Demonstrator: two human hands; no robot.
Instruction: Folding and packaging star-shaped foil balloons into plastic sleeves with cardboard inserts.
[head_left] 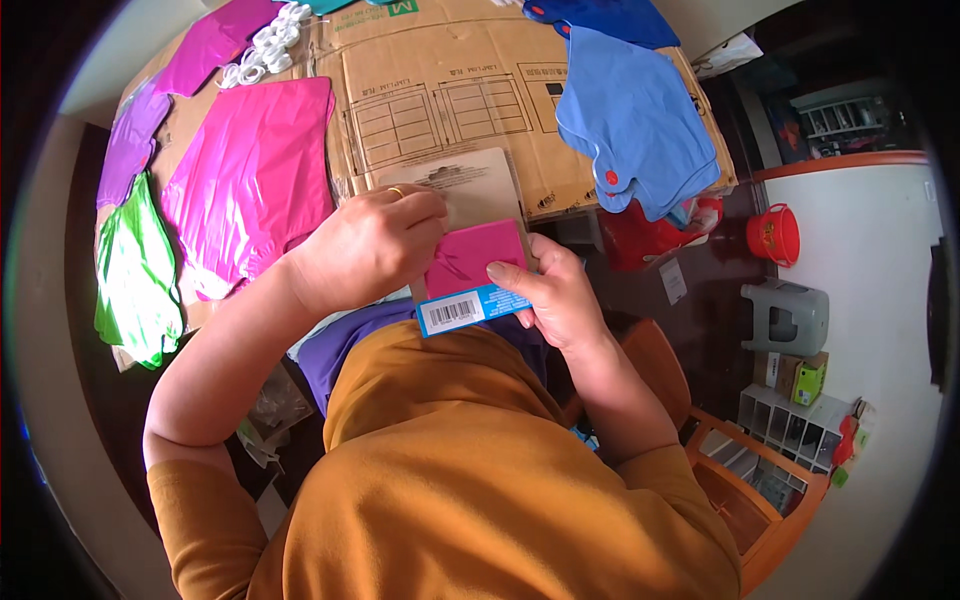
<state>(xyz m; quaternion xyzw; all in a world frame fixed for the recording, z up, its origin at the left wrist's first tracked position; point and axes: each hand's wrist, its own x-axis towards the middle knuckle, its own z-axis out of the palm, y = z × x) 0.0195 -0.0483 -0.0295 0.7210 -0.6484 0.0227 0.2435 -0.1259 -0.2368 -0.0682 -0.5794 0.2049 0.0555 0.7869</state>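
Observation:
A brown cardboard backing card (470,190) with a folded pink foil piece (472,255) against it is held up in front of me. My left hand (370,245), wearing a ring, pinches the top left of the pink piece. My right hand (555,295) grips the card's lower right edge, its thumb resting on the pink foil. A blue strip with a barcode label (460,310) runs along the bottom of the pack. My orange sleeves and orange garment (470,470) fill the lower part of the view.
Flattened cardboard (450,90) covers the table. On it lie a large pink foil sheet (255,175), purple foil (130,140), green foil (135,270), blue foil shapes (635,120) and white plastic rings (268,45). A red bucket (775,235), grey stool (790,315) and orange chair (760,490) stand right.

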